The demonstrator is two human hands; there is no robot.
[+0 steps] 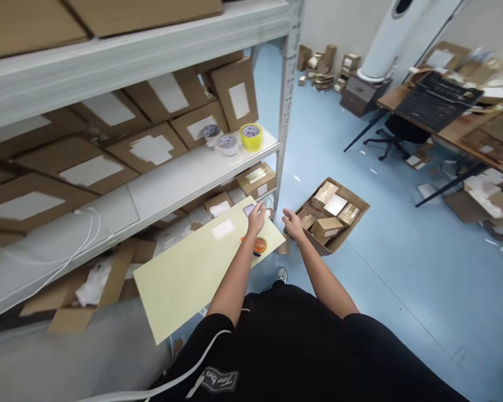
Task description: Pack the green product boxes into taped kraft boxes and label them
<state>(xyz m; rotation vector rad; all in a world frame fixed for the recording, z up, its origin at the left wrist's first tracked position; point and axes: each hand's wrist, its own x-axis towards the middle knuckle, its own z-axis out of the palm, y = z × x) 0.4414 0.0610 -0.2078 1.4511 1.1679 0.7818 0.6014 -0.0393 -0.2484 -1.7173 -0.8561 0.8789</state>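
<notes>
My left hand (256, 219) is over the right end of a pale yellow board (184, 262), fingers stretched out and holding nothing that I can see. Right beside its fingers lies a phone (248, 210) with a lit screen; whether they touch is unclear. Orange-handled scissors (260, 244) rest on the board, partly hidden behind my left wrist. A white slip of paper (223, 229) lies there too. My right hand (293, 224) hovers in the air, fingers apart, in front of the near left edge of an open carton (349, 228) full of small packed boxes.
To the left stands a metal shelf (285, 100) with labelled cartons (151, 148). Rolls of tape (228, 144) and a yellow roll (251, 137) sit near its edge. A white cable (84, 240) hangs off the shelf. Farther right are a cluttered desk (389, 100) and a chair (396, 134).
</notes>
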